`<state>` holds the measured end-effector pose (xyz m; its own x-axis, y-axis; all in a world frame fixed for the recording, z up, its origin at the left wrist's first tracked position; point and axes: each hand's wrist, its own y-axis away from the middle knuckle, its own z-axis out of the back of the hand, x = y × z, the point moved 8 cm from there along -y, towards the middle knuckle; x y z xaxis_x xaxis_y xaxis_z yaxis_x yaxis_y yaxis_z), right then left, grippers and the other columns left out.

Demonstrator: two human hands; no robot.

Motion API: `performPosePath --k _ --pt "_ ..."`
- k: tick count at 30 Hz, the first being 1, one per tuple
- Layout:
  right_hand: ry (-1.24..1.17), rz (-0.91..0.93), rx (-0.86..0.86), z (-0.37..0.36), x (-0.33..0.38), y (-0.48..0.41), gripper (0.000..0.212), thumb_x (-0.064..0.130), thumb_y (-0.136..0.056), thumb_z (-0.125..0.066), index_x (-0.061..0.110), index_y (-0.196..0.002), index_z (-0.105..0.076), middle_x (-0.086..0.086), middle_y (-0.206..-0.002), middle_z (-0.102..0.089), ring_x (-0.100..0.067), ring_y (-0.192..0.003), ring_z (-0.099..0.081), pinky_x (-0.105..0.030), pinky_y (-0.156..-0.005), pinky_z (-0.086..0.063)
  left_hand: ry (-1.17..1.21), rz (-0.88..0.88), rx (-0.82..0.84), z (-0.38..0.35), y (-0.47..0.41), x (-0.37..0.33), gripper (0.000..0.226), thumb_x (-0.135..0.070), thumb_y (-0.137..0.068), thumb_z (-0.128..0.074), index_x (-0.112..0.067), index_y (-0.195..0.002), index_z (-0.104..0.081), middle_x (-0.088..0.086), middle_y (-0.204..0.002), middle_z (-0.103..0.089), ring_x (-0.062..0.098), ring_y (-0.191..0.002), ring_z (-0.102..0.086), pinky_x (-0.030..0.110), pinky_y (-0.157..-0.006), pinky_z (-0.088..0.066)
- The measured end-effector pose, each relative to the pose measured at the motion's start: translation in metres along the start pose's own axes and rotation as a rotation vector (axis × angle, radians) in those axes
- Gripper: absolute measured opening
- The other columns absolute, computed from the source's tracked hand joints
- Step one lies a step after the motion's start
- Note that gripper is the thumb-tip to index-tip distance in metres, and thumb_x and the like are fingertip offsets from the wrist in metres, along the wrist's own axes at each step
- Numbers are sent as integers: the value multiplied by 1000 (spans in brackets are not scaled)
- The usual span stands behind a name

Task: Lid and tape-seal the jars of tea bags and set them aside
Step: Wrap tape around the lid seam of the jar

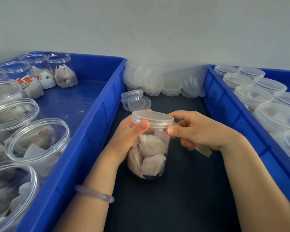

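A clear plastic jar (149, 158) full of white tea bags stands upright on the dark mat (182, 190) between two blue trays. A clear lid (152, 118) sits on its mouth. My left hand (131, 139) grips the jar's left side just under the lid, thumb across the front. My right hand (196, 131) holds the lid's right edge with thumb and fingers. A strip of clear tape (204, 150) hangs from the lower fingers of my right hand.
The left blue tray (94, 123) holds several open jars of tea bags (40, 139). The right blue tray (224, 104) holds several lidded jars (253, 96). Loose clear lids (137, 101) and stacked white liners (151, 79) lie at the back by the wall.
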<state>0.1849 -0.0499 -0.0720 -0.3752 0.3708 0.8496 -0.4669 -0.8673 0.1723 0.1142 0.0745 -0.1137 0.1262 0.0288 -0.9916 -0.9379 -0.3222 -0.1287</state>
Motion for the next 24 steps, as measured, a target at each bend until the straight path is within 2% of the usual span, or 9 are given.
performPosePath --k 2,5,8,10,13,16,18,21,24 --pt "10 -11 -25 1 1 2 55 63 -57 -64 38 -107 -63 -15 -77 -57 -10 -48 -46 -20 -48 -42 -77 -51 -62 3 1 -7 117 -85 -39 -68 -16 -132 -52 -3 -120 -66 6 -113 -61 26 -93 -51" --pt "62 -47 -117 8 3 5 61 73 -48 -60 39 -98 -64 -3 -72 -59 -7 -45 -46 -21 -47 -42 -128 -171 -343 19 6 -21 75 -68 -51 -67 -28 -113 -61 -16 -97 -70 -7 -92 -64 13 -73 -53" --pt "196 -71 -233 15 5 6 67 82 -45 -56 37 -93 -63 15 -58 -60 -4 -44 -54 -24 -51 -47 -134 -145 -290 9 4 -23 76 -67 -59 -67 -27 -123 -57 -25 -98 -69 -12 -94 -62 5 -70 -46" --pt "248 -51 -256 14 9 5 64 80 -50 -60 36 -95 -62 21 -60 -61 -3 -47 -58 -24 -51 -47 -190 -120 -243 1 3 -20 80 -70 -58 -73 -37 -125 -45 -27 -106 -62 -19 -99 -56 0 -72 -42" --pt "271 -3 -152 3 15 3 53 53 -64 -74 35 -112 -60 12 -86 -67 -10 -64 -66 -30 -56 -56 -218 -139 -287 0 3 -18 82 -67 -47 -83 -45 -113 -39 -25 -109 -55 -26 -96 -50 -3 -73 -39" --pt "206 33 -75 -2 14 2 51 30 -77 -74 39 -123 -54 6 -85 -66 -9 -54 -61 -22 -50 -50 -176 -144 -354 7 2 -15 82 -62 -39 -78 -38 -111 -47 -22 -105 -60 -21 -94 -55 -1 -72 -41" --pt "191 51 -85 0 14 3 48 38 -80 -70 46 -124 -53 2 -85 -66 -7 -50 -58 -19 -49 -48 -161 -157 -372 10 2 -14 79 -61 -40 -76 -34 -110 -53 -18 -102 -64 -15 -93 -60 3 -72 -44" --pt "192 44 -134 5 17 7 41 54 -70 -67 65 -107 -54 -17 -94 -65 -8 -48 -58 -22 -48 -51 -153 -162 -340 11 0 -11 83 -61 -45 -81 -21 -114 -60 -12 -102 -69 -5 -94 -64 9 -74 -48" --pt "159 44 -181 13 16 7 48 55 -65 -71 59 -111 -57 -21 -96 -64 -8 -47 -58 -21 -48 -52 -152 -153 -311 13 -1 -10 67 -57 -48 -80 -27 -106 -62 -16 -96 -72 -3 -94 -65 11 -74 -49"
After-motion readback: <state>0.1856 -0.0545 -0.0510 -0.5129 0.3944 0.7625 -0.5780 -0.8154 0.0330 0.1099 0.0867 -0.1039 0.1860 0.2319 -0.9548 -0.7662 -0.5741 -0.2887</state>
